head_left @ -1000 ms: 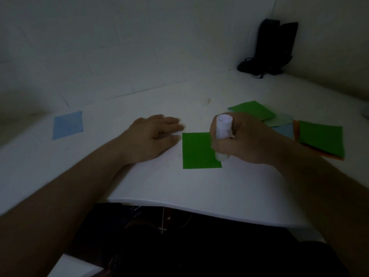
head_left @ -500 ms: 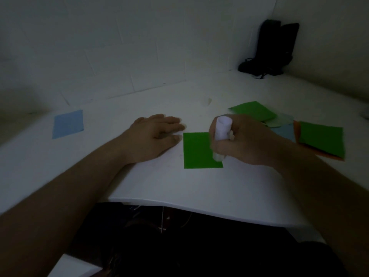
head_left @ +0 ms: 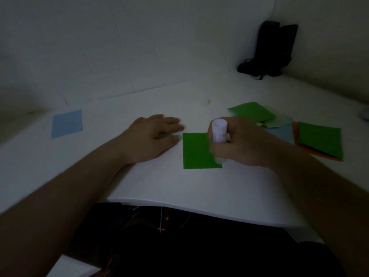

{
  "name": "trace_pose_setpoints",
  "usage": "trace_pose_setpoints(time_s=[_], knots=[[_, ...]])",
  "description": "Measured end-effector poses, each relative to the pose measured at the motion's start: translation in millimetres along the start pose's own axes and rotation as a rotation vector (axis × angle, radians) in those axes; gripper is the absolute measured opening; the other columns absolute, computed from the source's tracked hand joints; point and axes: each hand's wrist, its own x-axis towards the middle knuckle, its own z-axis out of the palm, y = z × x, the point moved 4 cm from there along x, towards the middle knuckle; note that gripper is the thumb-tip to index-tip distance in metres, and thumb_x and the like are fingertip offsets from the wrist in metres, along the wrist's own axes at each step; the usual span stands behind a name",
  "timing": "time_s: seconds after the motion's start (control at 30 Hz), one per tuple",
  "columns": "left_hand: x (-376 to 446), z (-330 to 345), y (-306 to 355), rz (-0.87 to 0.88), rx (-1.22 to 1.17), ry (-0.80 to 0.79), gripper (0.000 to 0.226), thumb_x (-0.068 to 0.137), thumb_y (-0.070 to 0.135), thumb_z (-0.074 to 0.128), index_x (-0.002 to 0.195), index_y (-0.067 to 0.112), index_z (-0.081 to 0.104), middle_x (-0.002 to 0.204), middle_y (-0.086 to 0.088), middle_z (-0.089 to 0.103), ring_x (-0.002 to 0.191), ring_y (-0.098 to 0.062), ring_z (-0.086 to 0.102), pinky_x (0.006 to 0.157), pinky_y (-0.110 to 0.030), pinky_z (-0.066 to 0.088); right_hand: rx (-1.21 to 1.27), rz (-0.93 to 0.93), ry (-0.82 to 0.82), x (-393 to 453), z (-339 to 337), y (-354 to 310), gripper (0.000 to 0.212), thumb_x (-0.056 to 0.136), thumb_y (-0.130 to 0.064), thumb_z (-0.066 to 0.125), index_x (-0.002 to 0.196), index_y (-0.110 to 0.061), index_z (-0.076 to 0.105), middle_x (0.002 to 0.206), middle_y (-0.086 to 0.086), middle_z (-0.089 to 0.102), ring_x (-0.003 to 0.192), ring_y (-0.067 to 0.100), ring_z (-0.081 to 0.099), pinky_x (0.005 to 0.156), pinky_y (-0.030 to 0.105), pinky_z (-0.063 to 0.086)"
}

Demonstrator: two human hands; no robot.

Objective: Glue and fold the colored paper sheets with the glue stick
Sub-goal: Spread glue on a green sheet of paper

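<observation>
A green paper square [head_left: 196,151] lies flat on the white table [head_left: 179,188] in front of me. My right hand [head_left: 242,143] grips a white glue stick [head_left: 219,133] upright, its lower tip down on the square's right edge near the front corner. My left hand [head_left: 153,135] rests flat on the table just left of the square, fingertips close to its top left corner. At the right lies a loose pile of coloured sheets [head_left: 283,127]: green, pale green, light blue and orange.
A single light blue sheet [head_left: 67,123] lies far left near the wall. A black object with a cord [head_left: 269,50] stands in the back right corner. The table's curved front edge [head_left: 179,205] runs just below my forearms, with dark space under it.
The glue stick has shifted slightly along the green square's right edge, tilting and then returning upright. My left hand and the sheets have stayed put.
</observation>
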Motion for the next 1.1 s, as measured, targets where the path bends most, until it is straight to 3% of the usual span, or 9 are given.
trace_pose_setpoints(time_s=[0.13, 0.3, 0.53, 0.63, 0.77, 0.87, 0.93, 1.03, 1.1], knots=[[0, 2, -2, 0.013, -0.004, 0.002, 0.065, 0.094, 0.075, 0.027, 0.148, 0.046, 0.047, 0.16, 0.02, 0.038, 0.151, -0.015, 0.033, 0.12, -0.056, 0.029, 0.072, -0.019, -0.067, -1, -1, -2, 0.013, 0.071, -0.038, 0.064, 0.063, -0.029, 0.059, 0.066, 0.005, 0.061, 0.062, 0.022, 0.062, 0.062, 0.048, 0.053], [0, -1, 2, -0.011, 0.005, -0.019, 0.068, 0.091, 0.076, 0.024, 0.149, 0.047, 0.045, 0.161, 0.022, 0.036, 0.152, -0.015, 0.029, 0.121, -0.055, 0.026, 0.1, -0.002, 0.157, 5, -14, 6, 0.008, 0.074, -0.039, 0.068, 0.069, -0.034, 0.064, 0.073, 0.002, 0.065, 0.072, 0.028, 0.065, 0.069, 0.059, 0.055], [-2, -2, 5, -0.028, 0.008, -0.036, 0.072, 0.089, 0.076, 0.022, 0.15, 0.047, 0.045, 0.162, 0.021, 0.034, 0.153, -0.015, 0.027, 0.122, -0.054, 0.025, 0.025, 0.001, -0.023, -2, 0, 2, 0.011, 0.069, -0.042, 0.063, 0.06, -0.038, 0.058, 0.067, 0.001, 0.061, 0.065, 0.02, 0.062, 0.067, 0.053, 0.053], [-3, -3, 7, -0.03, 0.017, -0.048, 0.074, 0.087, 0.076, 0.021, 0.15, 0.047, 0.044, 0.162, 0.021, 0.033, 0.153, -0.016, 0.026, 0.122, -0.054, 0.025, 0.154, 0.004, -0.067, 0, 2, -11, 0.01, 0.069, -0.042, 0.066, 0.06, -0.039, 0.063, 0.067, 0.0, 0.062, 0.064, 0.015, 0.063, 0.063, 0.04, 0.054], [-3, -3, 8, -0.016, 0.018, -0.053, 0.071, 0.089, 0.074, 0.02, 0.147, 0.046, 0.049, 0.16, 0.019, 0.039, 0.148, -0.02, 0.036, 0.116, -0.055, 0.032, 0.012, -0.062, 0.016, 21, -1, -33, 0.014, 0.084, -0.039, 0.067, 0.072, -0.035, 0.063, 0.078, -0.002, 0.068, 0.072, 0.019, 0.069, 0.069, 0.048, 0.059], [-4, -6, 13, 0.091, -0.027, -0.004, 0.046, 0.097, 0.061, 0.029, 0.128, 0.044, 0.059, 0.129, 0.016, 0.059, 0.12, -0.025, 0.055, 0.098, -0.056, 0.046, -0.085, -0.103, 0.005, 32, 14, -42, 0.022, 0.086, -0.039, 0.068, 0.077, -0.02, 0.065, 0.077, 0.001, 0.068, 0.072, 0.018, 0.066, 0.071, 0.046, 0.053], [-4, -6, 10, 0.102, -0.054, 0.021, 0.033, 0.098, 0.051, 0.033, 0.121, 0.044, 0.055, 0.115, 0.018, 0.058, 0.111, -0.024, 0.057, 0.093, -0.054, 0.048, -0.12, -0.094, 0.026, 31, 25, -40, 0.021, 0.086, -0.035, 0.071, 0.077, -0.018, 0.063, 0.073, 0.0, 0.066, 0.069, 0.014, 0.063, 0.07, 0.044, 0.05], [-3, -2, 2, 0.05, -0.025, -0.031, 0.048, 0.096, 0.046, 0.028, 0.131, 0.046, 0.06, 0.148, 0.016, 0.054, 0.134, -0.026, 0.05, 0.103, -0.056, 0.042, -0.129, -0.072, -0.006, 27, 35, -37, 0.027, 0.084, -0.042, 0.069, 0.077, -0.016, 0.062, 0.072, 0.003, 0.066, 0.067, 0.019, 0.063, 0.069, 0.045, 0.049], [-1, -1, 0, 0.01, -0.017, -0.037, 0.052, 0.096, 0.039, 0.031, 0.14, 0.043, 0.058, 0.156, 0.014, 0.047, 0.142, -0.025, 0.044, 0.11, -0.056, 0.038, -0.095, -0.036, -0.07, 27, 37, -41, 0.038, 0.077, -0.053, 0.063, 0.078, -0.016, 0.066, 0.077, 0.006, 0.07, 0.073, 0.023, 0.067, 0.072, 0.047, 0.052]])
